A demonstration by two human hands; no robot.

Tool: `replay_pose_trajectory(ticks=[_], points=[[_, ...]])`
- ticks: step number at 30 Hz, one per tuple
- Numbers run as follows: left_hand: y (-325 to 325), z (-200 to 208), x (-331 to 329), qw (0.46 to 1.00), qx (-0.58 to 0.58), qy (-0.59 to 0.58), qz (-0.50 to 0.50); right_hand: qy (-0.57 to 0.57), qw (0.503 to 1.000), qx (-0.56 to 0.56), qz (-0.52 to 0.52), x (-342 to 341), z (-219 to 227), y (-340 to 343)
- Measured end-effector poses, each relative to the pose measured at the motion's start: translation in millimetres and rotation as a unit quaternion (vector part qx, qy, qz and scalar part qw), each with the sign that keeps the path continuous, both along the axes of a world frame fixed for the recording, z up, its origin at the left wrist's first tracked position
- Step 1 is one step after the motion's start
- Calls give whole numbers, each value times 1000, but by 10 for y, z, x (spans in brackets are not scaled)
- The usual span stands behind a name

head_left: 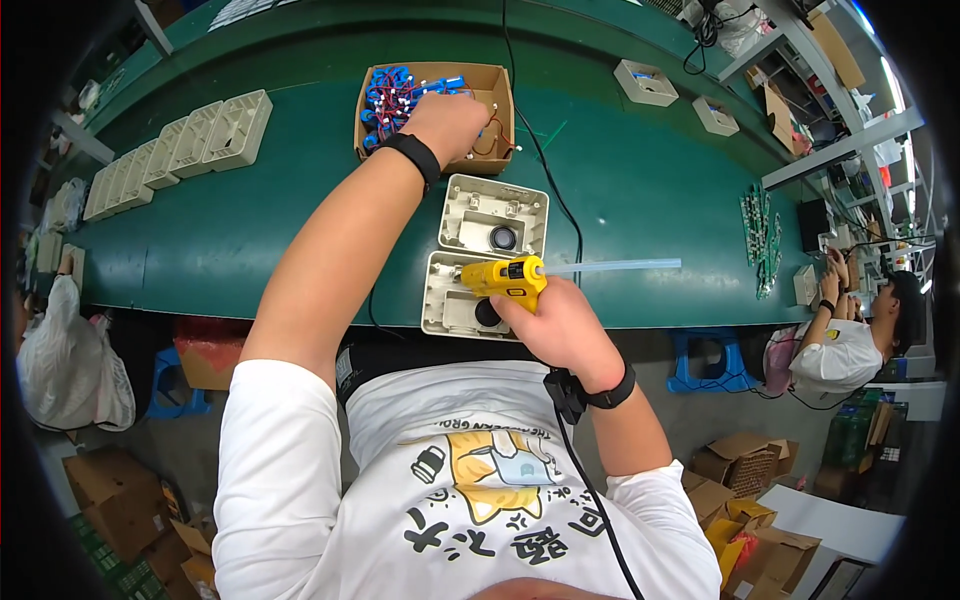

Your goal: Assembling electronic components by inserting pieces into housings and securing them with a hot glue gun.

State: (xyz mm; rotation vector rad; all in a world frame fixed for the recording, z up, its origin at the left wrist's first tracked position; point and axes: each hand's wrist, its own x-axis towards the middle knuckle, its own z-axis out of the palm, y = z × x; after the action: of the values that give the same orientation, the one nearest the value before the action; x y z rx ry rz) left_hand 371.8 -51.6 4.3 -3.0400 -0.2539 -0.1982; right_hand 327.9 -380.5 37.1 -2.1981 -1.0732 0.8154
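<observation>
Your left hand (pixel 450 125) was reaching into the cardboard box (pixel 485 166), beside a heap of blue cylinders (pixel 392 88) with red and black wires — whether its hidden fingers had closed on anything, I could not tell. Your right hand (pixel 566 325) was wrapped around the yellow glue gun (pixel 515 276), nozzle over the nearer beige housing (pixel 433 300) — a second beige housing (pixel 465 229) lay open between that one and the box.
</observation>
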Motion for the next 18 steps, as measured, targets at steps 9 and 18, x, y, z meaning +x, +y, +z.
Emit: replay_pose_trajectory(ticks=[9, 18], points=[[-50, 236, -558, 891, -339, -299, -37, 168, 972, 128, -100, -24, -30, -395], [-216, 243, -1333, 810, -373, -449, 48, -69, 989, 125, -40, -264, -111, -530]])
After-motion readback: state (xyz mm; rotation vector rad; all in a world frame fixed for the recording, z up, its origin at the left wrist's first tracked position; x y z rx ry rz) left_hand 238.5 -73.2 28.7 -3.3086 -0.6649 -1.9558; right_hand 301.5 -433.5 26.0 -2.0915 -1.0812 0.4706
